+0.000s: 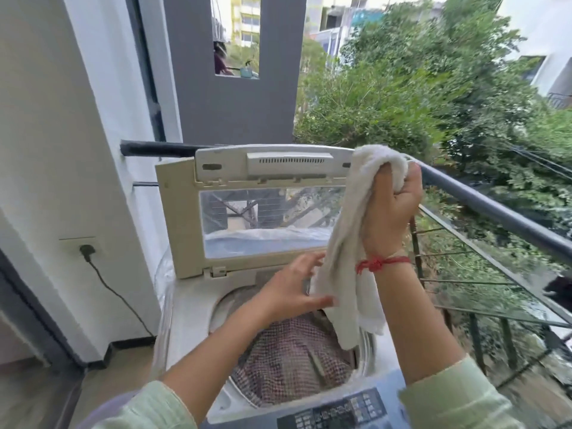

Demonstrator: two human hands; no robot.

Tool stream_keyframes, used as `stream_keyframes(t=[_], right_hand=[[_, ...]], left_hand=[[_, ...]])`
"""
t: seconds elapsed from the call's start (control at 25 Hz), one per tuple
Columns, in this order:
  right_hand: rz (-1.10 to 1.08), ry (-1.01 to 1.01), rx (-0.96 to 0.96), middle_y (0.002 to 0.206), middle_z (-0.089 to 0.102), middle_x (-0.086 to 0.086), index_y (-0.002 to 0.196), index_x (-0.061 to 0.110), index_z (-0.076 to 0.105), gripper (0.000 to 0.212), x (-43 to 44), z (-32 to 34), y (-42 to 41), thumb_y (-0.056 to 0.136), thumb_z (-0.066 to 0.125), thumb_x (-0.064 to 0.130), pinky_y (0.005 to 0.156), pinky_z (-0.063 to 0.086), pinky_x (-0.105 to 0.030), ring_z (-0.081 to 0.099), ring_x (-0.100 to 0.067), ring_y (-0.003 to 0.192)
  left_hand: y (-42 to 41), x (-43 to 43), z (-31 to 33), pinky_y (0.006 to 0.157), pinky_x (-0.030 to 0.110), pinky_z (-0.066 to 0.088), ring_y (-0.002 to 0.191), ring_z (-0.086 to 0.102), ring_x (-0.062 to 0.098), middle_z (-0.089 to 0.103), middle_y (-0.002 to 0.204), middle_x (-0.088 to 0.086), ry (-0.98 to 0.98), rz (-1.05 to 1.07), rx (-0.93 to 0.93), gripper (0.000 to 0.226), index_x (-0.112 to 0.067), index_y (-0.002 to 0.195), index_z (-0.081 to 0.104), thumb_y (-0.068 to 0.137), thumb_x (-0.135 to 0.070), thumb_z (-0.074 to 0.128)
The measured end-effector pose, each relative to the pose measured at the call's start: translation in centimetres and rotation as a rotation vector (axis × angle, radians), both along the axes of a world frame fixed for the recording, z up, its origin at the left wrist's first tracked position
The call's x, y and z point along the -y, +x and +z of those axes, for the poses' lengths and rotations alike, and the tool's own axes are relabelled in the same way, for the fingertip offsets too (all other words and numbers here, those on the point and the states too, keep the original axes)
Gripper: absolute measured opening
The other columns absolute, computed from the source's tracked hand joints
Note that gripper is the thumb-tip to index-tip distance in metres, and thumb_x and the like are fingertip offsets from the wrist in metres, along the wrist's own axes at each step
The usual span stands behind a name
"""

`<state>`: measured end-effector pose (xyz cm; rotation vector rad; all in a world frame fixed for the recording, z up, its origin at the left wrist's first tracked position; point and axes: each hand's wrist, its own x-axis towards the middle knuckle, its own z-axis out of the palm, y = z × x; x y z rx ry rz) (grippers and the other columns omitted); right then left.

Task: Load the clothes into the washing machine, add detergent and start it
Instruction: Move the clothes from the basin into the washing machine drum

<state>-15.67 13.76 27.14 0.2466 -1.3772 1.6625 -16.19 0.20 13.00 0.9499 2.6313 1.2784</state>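
Head view: a white towel [349, 264] is held up high by the right hand [391, 209]. Its fingers [413, 178] are curled tight round the bunched top of the towel, and the rest hangs down below those fingers. The left hand [291, 289] is open, with its fingers [311, 261] spread out beside the hanging part. The thumb looks to be touching the cloth, but this cannot be told for sure. Under the left fingers the tub of the washing machine [185, 311] is seen, with a checked cloth [294, 360] lying inside. The lid [179, 218] is stood up behind both hands.

Loading is judged to be partly done. No soap is seen, and the button panel [343, 410] is not touched by any finger.

Some things could go wrong. The bottom end of the towel hangs by the tub's right edge, not over the middle. If it is let go there, part of it could be left on the rim and pinched when the lid is shut. The balcony railing [495, 205] is just past the right fingers, so a big swing could send the towel over it and down. The lid could be knocked by the raised hand and tipped down onto the arms. The buttons could be pressed by a sleeve [448, 394] by mistake.
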Motion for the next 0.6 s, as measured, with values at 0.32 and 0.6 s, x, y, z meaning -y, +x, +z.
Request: stream_keyframes(t=[0.32, 0.6], right_hand=[[-0.008, -0.090, 0.164, 0.049, 0.032, 0.016, 0.054, 0.024, 0.034, 0.040, -1.9, -2.6, -3.3, 0.082, 0.062, 0.033, 0.047, 0.027, -0.018, 0.026, -0.004, 0.049], [0.148, 0.080, 0.374, 0.062, 0.047, 0.006, 0.065, 0.023, 0.054, 0.020, -2.1, -5.9, -4.8, 0.084, 0.058, 0.024, 0.054, 0.036, -0.021, 0.041, -0.008, 0.059]], left_hand=[[-4.3, 2.4, -1.7, 0.086, 0.023, 0.047, 0.105, 0.054, 0.001, 0.053, 0.116, -0.014, 0.155, 0.247, 0.073, 0.050, -0.030, 0.113, 0.051, 0.075, -0.062, 0.061], [-5.3, 2.5, -3.9, 0.059, 0.034, 0.038, 0.062, 0.052, 0.014, 0.058, 0.069, 0.003, 0.171, 0.387, -0.005, 0.026, -0.017, 0.085, 0.062, 0.095, -0.033, 0.044]])
